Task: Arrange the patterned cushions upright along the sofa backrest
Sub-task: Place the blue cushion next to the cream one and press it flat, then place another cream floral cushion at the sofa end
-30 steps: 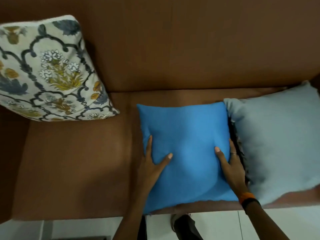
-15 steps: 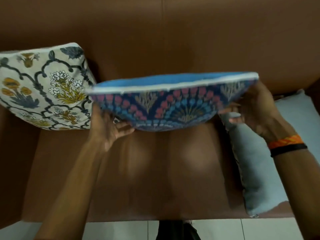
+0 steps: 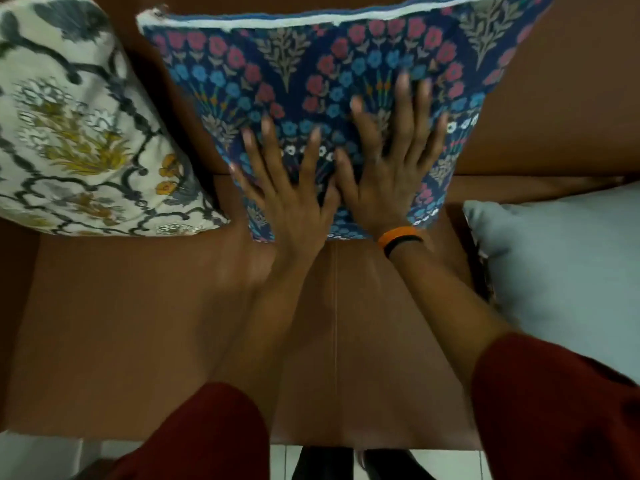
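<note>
against sofa backrest (image 3: 554, 109), centre: blue floral cushion (image 3: 311, 64), upright, bottom edge on sofa seat (image 3: 138, 306). left hand (image 3: 294, 202) and right hand (image 3: 391, 161): flat on cushion face, fingers splayed wide, no grip closed on anything. left of blue cushion: cream floral cushion (image 3: 69, 126), leaning upright, just beside. right of blue cushion: pale grey cushion (image 3: 561, 271), lying on seat.

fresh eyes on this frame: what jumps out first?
Dead centre, two spread hands, left hand and right hand, press flat on a navy floral cushion standing against the brown sofa backrest. To its left leans a cream cushion with yellow flowers; at the right edge a plain pale blue cushion lies on the seat.
</note>
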`<action>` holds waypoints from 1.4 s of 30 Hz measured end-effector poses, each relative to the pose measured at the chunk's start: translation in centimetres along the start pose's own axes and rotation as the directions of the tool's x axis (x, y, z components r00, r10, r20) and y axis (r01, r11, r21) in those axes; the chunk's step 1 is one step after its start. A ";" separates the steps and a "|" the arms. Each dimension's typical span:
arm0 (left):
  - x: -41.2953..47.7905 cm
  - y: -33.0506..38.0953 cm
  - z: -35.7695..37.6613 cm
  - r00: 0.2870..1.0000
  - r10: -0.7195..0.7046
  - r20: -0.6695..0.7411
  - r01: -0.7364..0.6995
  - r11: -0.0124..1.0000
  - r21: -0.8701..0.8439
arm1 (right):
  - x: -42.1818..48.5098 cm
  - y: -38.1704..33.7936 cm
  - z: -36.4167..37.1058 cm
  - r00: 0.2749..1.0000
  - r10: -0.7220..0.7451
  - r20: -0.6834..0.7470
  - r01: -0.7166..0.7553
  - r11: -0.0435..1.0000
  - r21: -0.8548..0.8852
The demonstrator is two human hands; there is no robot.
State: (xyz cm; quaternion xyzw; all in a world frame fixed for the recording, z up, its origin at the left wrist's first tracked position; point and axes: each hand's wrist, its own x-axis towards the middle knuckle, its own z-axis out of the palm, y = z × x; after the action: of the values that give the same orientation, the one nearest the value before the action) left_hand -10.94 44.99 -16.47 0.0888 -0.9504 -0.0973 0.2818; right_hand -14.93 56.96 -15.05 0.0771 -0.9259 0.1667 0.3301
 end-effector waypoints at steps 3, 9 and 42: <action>-7.2 -0.3 2.0 0.974 -0.050 0.222 0.045 0.999 0.028 | -7.4 2.4 0.3 0.975 -0.044 0.217 0.042 0.999 0.013; -14.6 7.2 -3.3 0.859 -0.095 0.503 0.247 0.938 -0.244 | -12.0 9.3 -10.4 0.911 0.082 0.404 -0.215 0.930 0.296; -0.7 38.0 -4.2 0.963 -0.140 0.229 0.249 0.783 -0.570 | 5.5 38.1 -25.2 0.894 0.419 0.159 -0.447 0.848 0.285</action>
State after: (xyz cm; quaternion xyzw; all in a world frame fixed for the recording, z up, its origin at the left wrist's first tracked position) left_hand -12.39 81.28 -4.44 0.0850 -0.8786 -0.4254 0.1995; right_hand -14.01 101.34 -3.06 -0.0747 -0.8947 0.3784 0.2252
